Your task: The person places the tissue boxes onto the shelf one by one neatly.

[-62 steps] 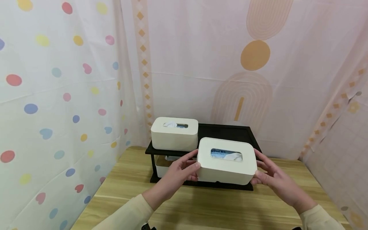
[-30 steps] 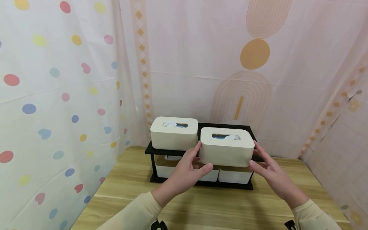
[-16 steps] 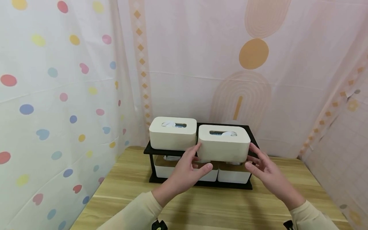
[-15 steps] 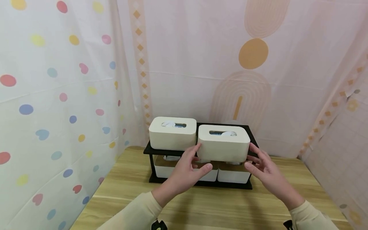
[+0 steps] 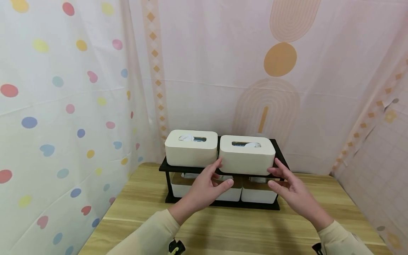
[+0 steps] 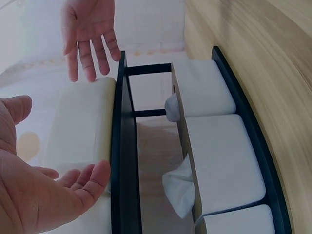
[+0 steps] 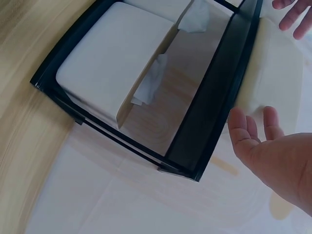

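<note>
On the top shelf of a black two-tier rack (image 5: 281, 157), a cream tissue box (image 5: 247, 163) sits at the right, a tissue showing in its oval slot. My left hand (image 5: 207, 187) is at its left end, index fingertip right at the side and thumb held away. At the right end, my right hand (image 5: 293, 189) has its fingertips by the lower corner, thumb spread. Both wrist views show the fingers loosely extended, palms facing each other, gripping nothing. A matching tissue box (image 5: 191, 156) stands to the left on the same shelf.
Several white boxes with brown tops, such as the right one (image 5: 259, 194), fill the lower tier, tissues poking out of them. The rack stands on a wood-grain table (image 5: 236, 230). A dotted curtain (image 5: 70, 141) hangs at the left, a patterned one (image 5: 204, 63) behind.
The right tissue box has moved back and down onto the top shelf, from being held tilted in front of the rack. Both hands have loosened from its ends; the right thumb has come away.
</note>
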Demonstrator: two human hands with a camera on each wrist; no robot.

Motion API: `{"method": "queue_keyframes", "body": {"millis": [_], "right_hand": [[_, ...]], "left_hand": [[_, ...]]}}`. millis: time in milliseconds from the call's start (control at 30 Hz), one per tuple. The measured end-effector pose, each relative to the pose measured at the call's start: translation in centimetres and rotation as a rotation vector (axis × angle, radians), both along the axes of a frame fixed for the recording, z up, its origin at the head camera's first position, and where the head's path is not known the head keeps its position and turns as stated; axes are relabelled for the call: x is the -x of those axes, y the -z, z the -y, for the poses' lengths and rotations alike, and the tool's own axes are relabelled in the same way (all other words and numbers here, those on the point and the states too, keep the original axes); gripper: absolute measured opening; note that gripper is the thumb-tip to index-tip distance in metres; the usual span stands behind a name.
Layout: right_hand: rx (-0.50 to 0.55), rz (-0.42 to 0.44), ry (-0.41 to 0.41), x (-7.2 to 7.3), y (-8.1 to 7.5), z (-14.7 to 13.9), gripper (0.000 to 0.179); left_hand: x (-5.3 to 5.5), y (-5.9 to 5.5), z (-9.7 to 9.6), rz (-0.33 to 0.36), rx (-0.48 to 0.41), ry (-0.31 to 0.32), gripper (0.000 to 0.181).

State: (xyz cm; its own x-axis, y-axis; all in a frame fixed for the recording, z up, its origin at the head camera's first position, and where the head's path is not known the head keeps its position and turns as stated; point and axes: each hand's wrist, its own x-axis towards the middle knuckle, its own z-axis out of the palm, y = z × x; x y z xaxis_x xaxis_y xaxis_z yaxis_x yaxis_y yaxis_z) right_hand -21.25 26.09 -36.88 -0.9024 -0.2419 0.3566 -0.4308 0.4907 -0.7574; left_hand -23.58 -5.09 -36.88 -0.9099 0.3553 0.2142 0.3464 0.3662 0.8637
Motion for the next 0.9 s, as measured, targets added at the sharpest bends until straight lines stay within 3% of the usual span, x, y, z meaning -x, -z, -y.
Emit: {"method": "queue_keyframes", "body": {"millis": [467, 900], "right_hand": [[-0.007, 0.060, -0.015, 1.4, 0.5, 0.4, 0.076], [-0.018, 0.024, 0.009, 1.1, 0.9, -0.3, 0.071]], "left_hand": [[0.9, 0.3, -0.4, 0.041, 0.012, 0.024, 0.084], [0.6, 1.0, 0.5, 0.017, 0.036, 0.007, 0.078]]}}
